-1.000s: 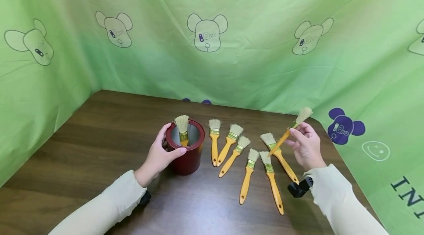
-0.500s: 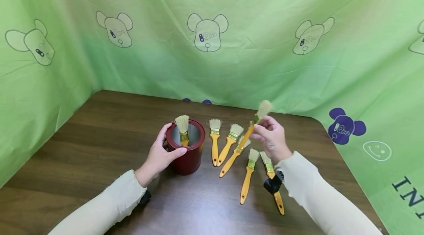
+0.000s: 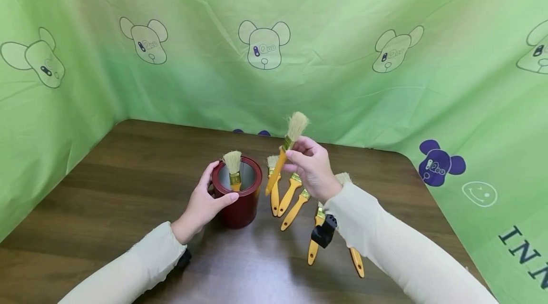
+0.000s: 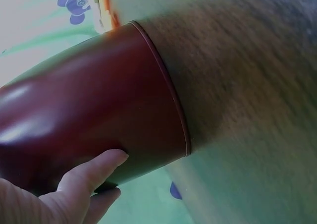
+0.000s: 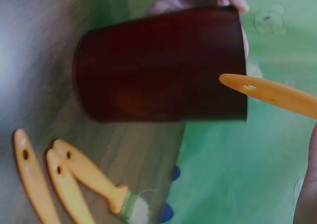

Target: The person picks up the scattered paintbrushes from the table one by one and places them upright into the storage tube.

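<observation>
My left hand holds the dark red cylindrical container at its rim, thumb on the near side and fingers at the far left. One paintbrush stands inside it, bristles up, its lower handle hidden. My right hand pinches another paintbrush near its metal band, bristles up and handle slanting down left, above the table and just right of the container. In the right wrist view, the tip of that brush's yellow handle overlaps the container's rim end; whether they touch I cannot tell.
Several more yellow-handled paintbrushes lie on the brown wooden table right of the container, partly hidden by my right hand and sleeve. A green printed cloth hangs behind and at both sides.
My right hand has carried its paintbrush leftward from the table's right side toward the container. The left hand stays on the container, and the view has shifted slightly.
</observation>
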Demonstrator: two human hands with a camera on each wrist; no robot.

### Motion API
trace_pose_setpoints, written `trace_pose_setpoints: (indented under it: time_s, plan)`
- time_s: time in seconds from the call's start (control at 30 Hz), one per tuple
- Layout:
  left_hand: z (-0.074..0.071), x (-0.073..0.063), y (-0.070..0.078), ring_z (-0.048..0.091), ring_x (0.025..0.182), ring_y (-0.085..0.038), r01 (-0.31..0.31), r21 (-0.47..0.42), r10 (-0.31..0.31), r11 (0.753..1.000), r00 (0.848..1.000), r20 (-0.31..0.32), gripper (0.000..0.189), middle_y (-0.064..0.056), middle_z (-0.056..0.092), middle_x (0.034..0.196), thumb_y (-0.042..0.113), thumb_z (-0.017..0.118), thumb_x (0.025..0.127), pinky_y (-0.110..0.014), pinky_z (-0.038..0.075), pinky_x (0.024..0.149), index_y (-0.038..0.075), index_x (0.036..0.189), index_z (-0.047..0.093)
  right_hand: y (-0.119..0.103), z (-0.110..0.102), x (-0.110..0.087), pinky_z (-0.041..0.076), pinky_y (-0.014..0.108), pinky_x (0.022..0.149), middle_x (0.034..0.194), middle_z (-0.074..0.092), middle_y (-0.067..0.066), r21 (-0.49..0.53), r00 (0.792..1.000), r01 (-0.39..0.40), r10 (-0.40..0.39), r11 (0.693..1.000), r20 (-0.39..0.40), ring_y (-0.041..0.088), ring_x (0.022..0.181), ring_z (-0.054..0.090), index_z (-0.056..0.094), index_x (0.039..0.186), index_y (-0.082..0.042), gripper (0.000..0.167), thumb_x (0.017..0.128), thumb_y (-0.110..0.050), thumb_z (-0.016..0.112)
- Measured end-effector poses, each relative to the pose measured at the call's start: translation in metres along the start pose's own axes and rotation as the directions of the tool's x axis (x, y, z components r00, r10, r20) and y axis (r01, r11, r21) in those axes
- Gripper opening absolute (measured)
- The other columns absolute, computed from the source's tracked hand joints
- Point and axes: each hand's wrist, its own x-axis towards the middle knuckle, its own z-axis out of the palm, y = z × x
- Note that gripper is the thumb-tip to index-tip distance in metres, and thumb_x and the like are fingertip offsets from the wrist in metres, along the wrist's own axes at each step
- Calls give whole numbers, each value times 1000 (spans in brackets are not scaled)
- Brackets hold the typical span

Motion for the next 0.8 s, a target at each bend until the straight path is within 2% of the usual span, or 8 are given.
trace_pose_setpoints:
  time_s: [0.2,0.37,0.5,0.6,0.67,0.8]
  plan:
    - [0,-1,-1,46,123,-32,-3,6,3,1000,1000,-8,82,-15,44,141,15,77,79,-47,42,95,14,147,31,-11,26,11,55,27,66,87,54,4,-80,999,-11,15,997,41,12,75,59,54,104,-6,23,85,7,55]
    - [-2,-4,-1,44,125,-32,8,-31,-8,999,1000,-11,82,-16,42,143,12,76,79,-47,41,97,13,148,29,-16,45,21,55,28,69,91,54,3,-165,1000,13,-9,986,23,11,76,60,50,113,2,29,85,5,57]
    - [-4,-3,0,45,124,-32,8,-43,-8,999,1000,-11,82,-15,41,144,11,75,80,-47,41,97,14,148,29,-14,53,26,55,30,70,90,58,3,-213,991,89,-107,973,-77,10,74,62,51,116,6,33,84,6,61]
    - [-3,-1,1,44,126,-31,3,-35,-4,999,1000,-4,83,-15,42,143,13,76,79,-47,40,98,14,148,29,-10,54,28,55,28,70,86,60,2,-233,965,151,-195,961,-177,10,73,61,55,112,6,32,82,7,65]
    - [-2,0,2,43,127,-31,7,-35,-7,999,1000,-1,84,-15,42,143,13,77,79,-47,39,98,14,148,30,-6,54,28,54,25,70,85,61,2,-234,950,168,-221,958,-222,10,74,60,56,110,5,32,80,6,67]
    - [0,0,3,43,127,-32,11,-31,-11,999,1000,-9,84,-16,43,142,12,77,77,-48,39,98,13,147,30,1,55,26,52,21,69,86,61,2,-252,936,169,-235,953,-261,10,75,60,57,110,5,33,79,4,69]
